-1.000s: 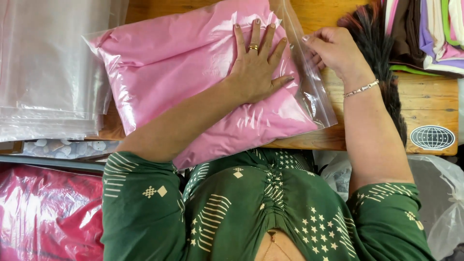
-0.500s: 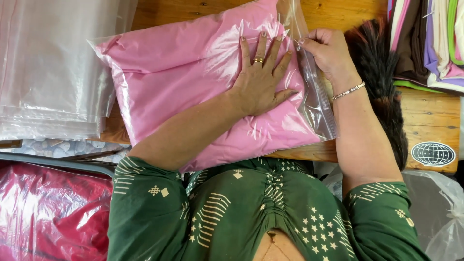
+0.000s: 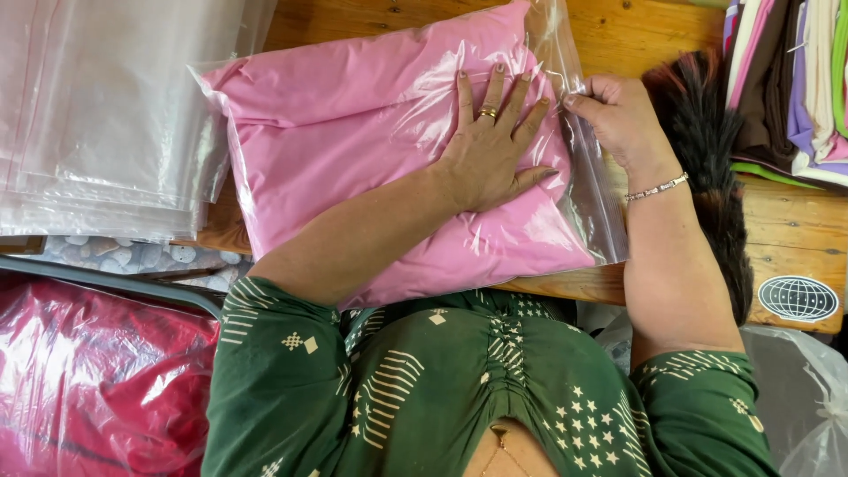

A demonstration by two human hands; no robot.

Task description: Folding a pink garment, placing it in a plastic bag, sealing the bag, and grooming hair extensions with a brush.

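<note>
I have my left hand [image 3: 490, 146] spread flat, fingers open, pressing the pink folded cloth [image 3: 353, 132] inside the clear plastic bag [image 3: 592, 225] on the wooden table [image 3: 636, 31]. My right hand [image 3: 618, 119] pinches the bag's zip edge shut-fingered. Since a second ago that pinch has slid further along the seal and the left hand barely moved, so the closing looks partly done

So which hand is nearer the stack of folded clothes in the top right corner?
The right hand. It pinches the clear bag's open edge, nearer the folded clothes. The left hand lies flat on the pink fabric, farther from the stack.
</note>
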